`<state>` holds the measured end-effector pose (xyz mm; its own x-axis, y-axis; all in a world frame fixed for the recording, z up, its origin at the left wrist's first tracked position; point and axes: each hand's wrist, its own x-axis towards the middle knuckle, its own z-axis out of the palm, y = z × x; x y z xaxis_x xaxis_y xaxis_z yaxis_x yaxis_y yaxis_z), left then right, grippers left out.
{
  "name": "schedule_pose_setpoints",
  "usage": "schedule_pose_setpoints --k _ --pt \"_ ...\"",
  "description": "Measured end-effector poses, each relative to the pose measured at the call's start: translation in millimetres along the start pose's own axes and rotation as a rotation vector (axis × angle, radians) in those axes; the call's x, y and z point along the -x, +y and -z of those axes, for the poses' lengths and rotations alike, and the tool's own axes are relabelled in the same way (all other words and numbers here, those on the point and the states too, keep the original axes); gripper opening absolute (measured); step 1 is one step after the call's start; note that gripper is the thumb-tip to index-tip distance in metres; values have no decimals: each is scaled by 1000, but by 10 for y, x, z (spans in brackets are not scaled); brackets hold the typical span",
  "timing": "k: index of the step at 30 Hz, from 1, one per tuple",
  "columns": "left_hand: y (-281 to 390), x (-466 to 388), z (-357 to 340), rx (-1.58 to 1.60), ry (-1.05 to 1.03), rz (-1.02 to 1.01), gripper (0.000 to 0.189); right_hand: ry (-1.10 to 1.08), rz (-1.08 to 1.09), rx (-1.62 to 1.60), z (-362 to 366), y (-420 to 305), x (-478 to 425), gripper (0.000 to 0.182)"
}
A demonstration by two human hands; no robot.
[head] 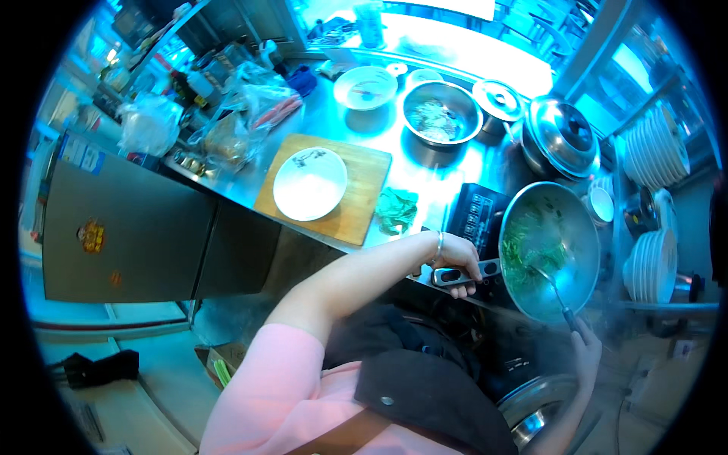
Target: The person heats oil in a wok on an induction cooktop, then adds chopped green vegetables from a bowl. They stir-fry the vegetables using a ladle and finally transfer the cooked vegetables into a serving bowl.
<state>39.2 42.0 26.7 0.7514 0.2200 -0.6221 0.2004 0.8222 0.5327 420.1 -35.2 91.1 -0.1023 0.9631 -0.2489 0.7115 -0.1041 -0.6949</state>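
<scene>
My left hand grips the handle of a metal wok, which sits tilted at the black induction cooker. Chopped green vegetables lie inside the wok. In my right hand is a long-handled metal spatula, its tip down among the greens. A white bowl with a dark printed pattern stands on a wooden cutting board to the left. Leafy greens lie on the counter between board and cooker.
Behind are a metal pot holding pale food, a white bowl, and a large lidded pot. Stacked plates line the rack at right. Plastic bags crowd the counter's left end, above a grey refrigerator.
</scene>
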Motion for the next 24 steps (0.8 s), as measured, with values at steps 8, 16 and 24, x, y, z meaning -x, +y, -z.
schedule_pose_setpoints --k 8,16,24 --pt "-32 -125 -46 -69 17 103 23 422 -455 -708 -443 474 -515 26" --pt "-59 -173 -71 -93 39 143 16 225 -150 -174 -1100 -103 -843 39" --pt "-5 -107 -138 -52 -4 123 17 509 -269 -272 -1011 -52 -946 44"
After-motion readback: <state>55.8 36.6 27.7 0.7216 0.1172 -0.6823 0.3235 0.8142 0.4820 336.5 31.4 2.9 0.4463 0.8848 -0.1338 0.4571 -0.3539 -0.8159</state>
